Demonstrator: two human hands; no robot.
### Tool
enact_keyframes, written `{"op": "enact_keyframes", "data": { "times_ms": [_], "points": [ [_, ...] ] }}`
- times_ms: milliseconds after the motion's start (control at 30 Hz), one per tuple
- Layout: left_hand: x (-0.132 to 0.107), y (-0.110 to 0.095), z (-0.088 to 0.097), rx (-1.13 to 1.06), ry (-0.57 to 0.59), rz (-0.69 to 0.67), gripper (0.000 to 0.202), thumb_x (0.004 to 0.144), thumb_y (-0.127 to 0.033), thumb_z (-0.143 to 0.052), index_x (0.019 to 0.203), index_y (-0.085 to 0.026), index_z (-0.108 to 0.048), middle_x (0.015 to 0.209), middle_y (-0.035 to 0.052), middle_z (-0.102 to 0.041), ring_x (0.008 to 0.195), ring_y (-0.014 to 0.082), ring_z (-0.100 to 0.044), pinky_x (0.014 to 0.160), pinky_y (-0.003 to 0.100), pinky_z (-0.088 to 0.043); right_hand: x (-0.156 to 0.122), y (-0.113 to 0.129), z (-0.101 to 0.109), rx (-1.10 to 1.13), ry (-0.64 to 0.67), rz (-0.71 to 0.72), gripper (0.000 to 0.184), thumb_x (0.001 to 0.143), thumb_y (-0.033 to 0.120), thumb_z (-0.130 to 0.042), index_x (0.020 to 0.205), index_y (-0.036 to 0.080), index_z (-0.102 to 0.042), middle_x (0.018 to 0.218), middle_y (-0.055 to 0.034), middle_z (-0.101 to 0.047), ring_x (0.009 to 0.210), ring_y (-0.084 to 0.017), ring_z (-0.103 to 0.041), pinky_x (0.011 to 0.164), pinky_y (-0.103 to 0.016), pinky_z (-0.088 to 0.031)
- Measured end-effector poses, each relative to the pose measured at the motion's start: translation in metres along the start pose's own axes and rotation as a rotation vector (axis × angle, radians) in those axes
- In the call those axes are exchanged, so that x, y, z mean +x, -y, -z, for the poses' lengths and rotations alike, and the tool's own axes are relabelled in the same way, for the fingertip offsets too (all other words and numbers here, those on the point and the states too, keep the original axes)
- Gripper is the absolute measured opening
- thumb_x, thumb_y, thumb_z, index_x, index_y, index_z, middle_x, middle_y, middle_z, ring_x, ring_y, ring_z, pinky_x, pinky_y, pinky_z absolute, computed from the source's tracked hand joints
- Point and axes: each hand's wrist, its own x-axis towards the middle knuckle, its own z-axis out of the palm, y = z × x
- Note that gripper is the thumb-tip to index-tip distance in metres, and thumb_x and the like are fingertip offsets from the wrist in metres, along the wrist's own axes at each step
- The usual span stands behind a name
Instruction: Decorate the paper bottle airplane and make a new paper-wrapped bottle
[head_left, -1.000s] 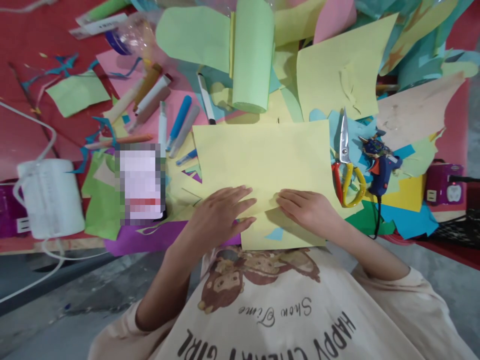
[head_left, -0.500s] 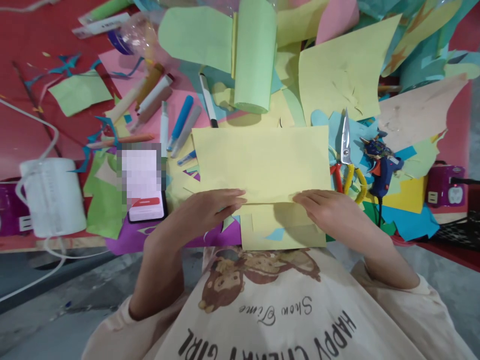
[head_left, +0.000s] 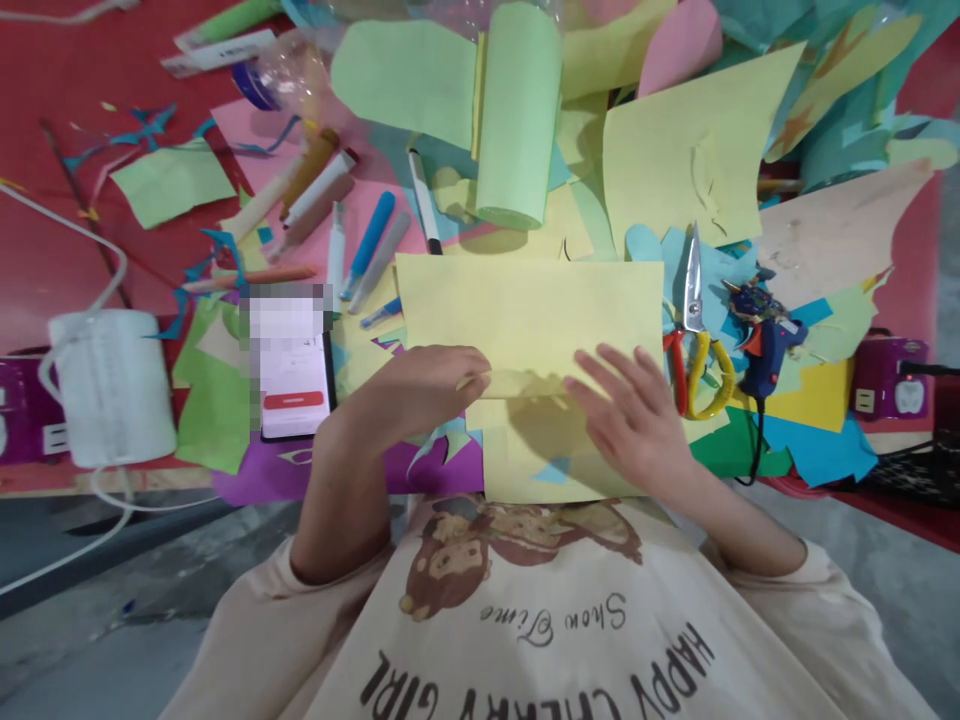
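A pale yellow sheet of paper (head_left: 525, 310) lies flat in the middle, its near edge slightly raised. At that edge's left end my left hand (head_left: 435, 385) is closed, thumb and fingertips pinching the paper. My right hand (head_left: 634, 415) is open with its fingers spread, fingertips over the right part of the same edge. Beneath and nearer to me is another yellow sheet (head_left: 592, 465), with a small blue scrap (head_left: 553, 470) on it. Scissors with red and yellow handles (head_left: 696, 320) rest just right of the paper.
A phone (head_left: 296, 390) and a white device with a cable (head_left: 112, 390) are on the left. Several markers (head_left: 371, 240) lie behind the phone. A green paper cylinder (head_left: 517, 120) stands at the back. Right of the scissors is a dark blue glue gun (head_left: 765, 355).
My right hand has lifted its grip from the near edge and spread its fingers. My left hand has shifted slightly away from me at its end of the paper.
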Motion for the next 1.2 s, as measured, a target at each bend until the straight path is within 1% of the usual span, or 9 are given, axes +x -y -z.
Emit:
{"op": "enact_keyframes", "data": {
  "times_ms": [100,200,267,333,400,500,600,733,1200],
  "points": [
    [0.007,-0.004,0.006,0.058,0.101,0.066,0.038,0.092,-0.040,-0.032,0.082,-0.021,-0.064,0.099,0.0062,-0.074,0.091,0.0258,-0.068,0.070,0.034,-0.044,-0.007,0.009,-0.017,0.061,0.108,0.121,0.043,0.096,0.010,-0.052,0.136,0.023,-0.058,0.145,-0.0054,-0.063,0.145,-0.019,-0.046,0.124,-0.044,-0.035],
    [0.013,-0.004,0.011,0.112,0.076,0.108,0.037,0.092,-0.040,-0.033,0.080,-0.021,-0.062,0.086,0.0063,-0.071,0.084,0.0268,-0.067,0.067,0.034,-0.041,-0.007,0.006,-0.033,0.041,0.259,0.066,0.049,0.097,0.010,-0.050,0.145,0.024,-0.053,0.153,-0.0072,-0.054,0.148,-0.024,-0.042,0.125,-0.051,-0.032],
    [0.017,-0.004,0.011,0.153,0.026,0.082,0.036,0.093,-0.036,-0.034,0.086,-0.020,-0.065,0.090,0.0067,-0.073,0.089,0.0277,-0.068,0.077,0.036,-0.045,-0.003,0.000,-0.040,0.029,0.319,0.026,0.047,0.100,0.016,-0.048,0.147,0.024,-0.051,0.155,-0.0079,-0.051,0.149,-0.029,-0.041,0.123,-0.056,-0.033],
    [0.018,-0.005,0.008,0.192,-0.062,0.054,0.036,0.095,-0.030,-0.035,0.099,-0.019,-0.069,0.102,0.0077,-0.075,0.103,0.0285,-0.068,0.100,0.044,-0.043,0.003,-0.005,-0.044,0.025,0.349,0.003,0.045,0.102,0.020,-0.047,0.146,0.024,-0.053,0.155,-0.0085,-0.051,0.148,-0.033,-0.042,0.121,-0.059,-0.035],
    [0.017,-0.009,0.000,0.194,-0.202,0.065,0.036,0.096,-0.025,-0.038,0.116,-0.019,-0.068,0.120,0.0088,-0.072,0.118,0.0287,-0.064,0.119,0.052,-0.028,0.010,-0.010,-0.044,0.036,0.381,-0.006,0.044,0.102,0.021,-0.046,0.145,0.022,-0.054,0.155,-0.0102,-0.051,0.148,-0.034,-0.042,0.120,-0.060,-0.037],
    [0.012,-0.020,-0.021,0.117,-0.440,0.038,0.041,0.099,-0.023,-0.039,0.134,-0.022,-0.060,0.148,0.0093,-0.057,0.139,0.0273,-0.051,0.129,0.052,-0.011,0.018,-0.015,-0.041,0.065,0.421,-0.007,0.044,0.103,0.021,-0.043,0.146,0.018,-0.053,0.155,-0.0145,-0.050,0.147,-0.035,-0.042,0.118,-0.058,-0.040],
    [0.008,-0.028,-0.045,0.078,-0.514,-0.031,0.044,0.104,-0.024,-0.031,0.140,-0.023,-0.056,0.159,0.0085,-0.045,0.148,0.0260,-0.041,0.128,0.056,-0.016,0.022,-0.020,-0.040,0.092,0.433,-0.014,0.043,0.104,0.023,-0.040,0.146,0.018,-0.052,0.156,-0.0156,-0.049,0.148,-0.033,-0.042,0.118,-0.057,-0.041],
    [0.008,-0.026,-0.067,0.075,-0.544,0.041,0.047,0.106,-0.035,-0.033,0.149,-0.024,-0.047,0.164,0.0102,-0.036,0.153,0.0303,-0.033,0.125,0.061,-0.020,0.025,-0.025,-0.041,0.108,0.441,-0.020,0.042,0.105,0.027,-0.039,0.144,0.020,-0.053,0.156,-0.0143,-0.048,0.150,-0.032,-0.038,0.120,-0.056,-0.039],
    [0.002,-0.018,-0.081,0.056,-0.548,0.132,0.053,0.105,-0.042,-0.034,0.154,-0.024,-0.041,0.166,0.0115,-0.032,0.153,0.0347,-0.031,0.122,0.059,-0.027,0.038,-0.038,-0.042,-0.023,0.491,0.102,0.046,0.105,0.038,-0.036,0.148,0.026,-0.046,0.156,-0.0165,-0.046,0.146,-0.033,-0.043,0.114,-0.050,-0.042]
  ]
}}
